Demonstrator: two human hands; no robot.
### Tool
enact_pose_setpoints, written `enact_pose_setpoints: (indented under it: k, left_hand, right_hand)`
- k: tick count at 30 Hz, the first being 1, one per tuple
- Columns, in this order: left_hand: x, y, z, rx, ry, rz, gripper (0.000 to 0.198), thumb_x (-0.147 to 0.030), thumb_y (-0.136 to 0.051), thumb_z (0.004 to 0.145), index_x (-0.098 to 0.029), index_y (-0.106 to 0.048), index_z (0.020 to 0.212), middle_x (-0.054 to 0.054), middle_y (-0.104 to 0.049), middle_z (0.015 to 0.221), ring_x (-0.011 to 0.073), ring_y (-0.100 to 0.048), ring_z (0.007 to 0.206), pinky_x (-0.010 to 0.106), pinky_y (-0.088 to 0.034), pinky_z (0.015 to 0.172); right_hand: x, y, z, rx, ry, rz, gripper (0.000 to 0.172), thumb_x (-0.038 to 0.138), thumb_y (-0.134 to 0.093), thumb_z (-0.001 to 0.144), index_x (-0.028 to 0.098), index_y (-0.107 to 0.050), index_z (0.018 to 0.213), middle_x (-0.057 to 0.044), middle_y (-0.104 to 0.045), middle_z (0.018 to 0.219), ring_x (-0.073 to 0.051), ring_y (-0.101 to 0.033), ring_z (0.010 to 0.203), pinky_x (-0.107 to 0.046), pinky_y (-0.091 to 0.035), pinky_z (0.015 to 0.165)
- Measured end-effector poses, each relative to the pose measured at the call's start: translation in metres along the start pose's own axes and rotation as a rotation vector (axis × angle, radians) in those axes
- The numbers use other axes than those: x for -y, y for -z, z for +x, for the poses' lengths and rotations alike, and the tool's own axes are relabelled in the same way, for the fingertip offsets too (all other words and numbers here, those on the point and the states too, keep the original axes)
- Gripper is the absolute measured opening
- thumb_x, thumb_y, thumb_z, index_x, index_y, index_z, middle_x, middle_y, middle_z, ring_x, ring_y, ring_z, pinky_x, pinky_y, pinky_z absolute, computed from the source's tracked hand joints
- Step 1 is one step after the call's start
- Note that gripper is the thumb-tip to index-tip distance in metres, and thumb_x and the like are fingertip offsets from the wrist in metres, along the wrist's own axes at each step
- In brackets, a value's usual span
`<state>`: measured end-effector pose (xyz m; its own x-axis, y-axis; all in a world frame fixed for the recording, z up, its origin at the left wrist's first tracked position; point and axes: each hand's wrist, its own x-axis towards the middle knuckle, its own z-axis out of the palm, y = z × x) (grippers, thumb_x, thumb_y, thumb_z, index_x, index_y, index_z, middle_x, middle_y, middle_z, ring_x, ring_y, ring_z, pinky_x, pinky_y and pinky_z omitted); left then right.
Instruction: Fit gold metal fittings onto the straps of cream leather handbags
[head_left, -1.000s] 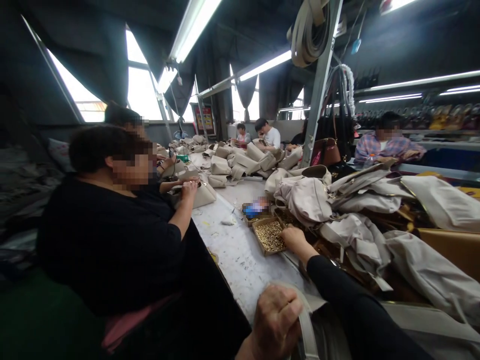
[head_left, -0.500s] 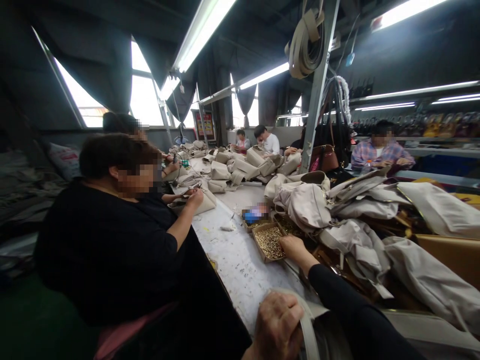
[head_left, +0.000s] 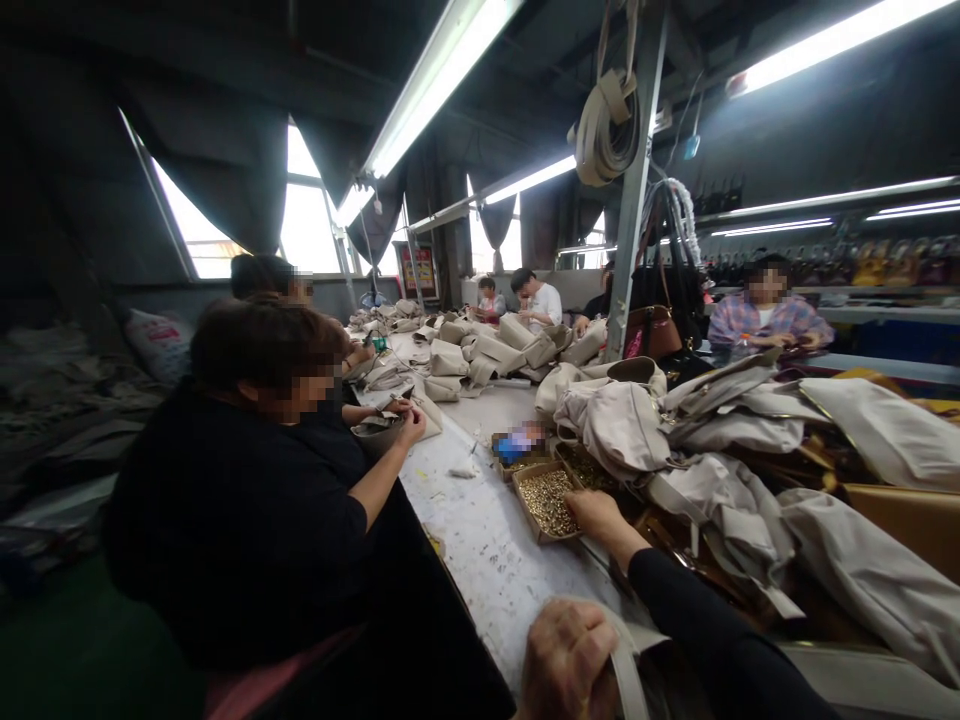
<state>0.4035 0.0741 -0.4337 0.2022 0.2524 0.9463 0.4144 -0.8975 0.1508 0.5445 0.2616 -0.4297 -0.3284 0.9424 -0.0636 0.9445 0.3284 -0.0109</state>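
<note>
Clock directions are taken from the centre of the view. The right hand (head_left: 596, 513), in a black sleeve (head_left: 709, 615), lies between four and five o'clock, at the right-hand edge of a shallow box (head_left: 528, 517). The box stands at five o'clock on the pale worktable (head_left: 480, 565) and contains small gold-coloured pieces (head_left: 545, 498). The right fingers appear bunched over the contents; whether they are closed on a piece cannot be told. The left hand (head_left: 568, 650), past five o'clock near the lower edge, has its fingers curled tightly round a pale strap (head_left: 628, 680).

The step in hand is judged to be picking from the box while the strap is held. The next move calls for a fine pinch on a single piece and an unchanged left grip, as the pieces look small and closely packed.

Pale bags (head_left: 739, 490) are heaped toward four o'clock, just beyond the right forearm. A co-worker (head_left: 262, 500) in black sits at eight o'clock, both hands at a pale article.

Markings: a red and yellow poster (head_left: 417, 270) at half past ten and reddish print on a white sack (head_left: 157, 340) at nine o'clock are both illegible. A blue item (head_left: 514, 442) behind the box is obscured. No brand can be read.
</note>
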Motion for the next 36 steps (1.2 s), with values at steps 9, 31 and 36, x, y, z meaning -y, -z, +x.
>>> enact_pose_setpoints:
  k: [9,31,36]
  left_hand:
    - [-0.004,0.002,-0.003,0.024,0.073,-0.051,0.023,-0.008,-0.054,0.087,-0.017,-0.060,0.107,0.011,-0.071,0.090,0.0219,-0.068,0.080,0.033,-0.057,0.070]
    - [0.000,0.013,0.004,0.204,0.075,-0.046,0.030,-0.002,-0.059,0.089,-0.017,-0.061,0.115,0.012,-0.072,0.108,0.0213,-0.071,0.104,0.036,-0.063,0.090]
    - [0.000,0.016,0.002,0.184,0.081,-0.038,0.032,-0.001,-0.064,0.087,-0.016,-0.059,0.115,0.012,-0.072,0.108,0.0205,-0.072,0.104,0.033,-0.064,0.090]
  right_hand:
    - [-0.006,0.013,-0.009,-0.145,-0.127,0.393,0.018,0.033,-0.064,0.101,0.016,-0.068,0.099,-0.004,-0.070,0.099,-0.019,-0.068,0.088,-0.037,-0.057,0.083]
    - [-0.010,0.082,-0.159,0.394,0.209,1.447,0.039,0.046,-0.087,0.073,0.013,-0.073,0.090,0.000,-0.069,0.076,-0.013,-0.061,0.068,-0.025,-0.047,0.066]
    - [-0.005,0.068,-0.166,0.301,0.228,1.412,0.032,0.041,-0.083,0.076,0.014,-0.069,0.086,0.002,-0.065,0.074,-0.011,-0.054,0.066,-0.023,-0.043,0.062]
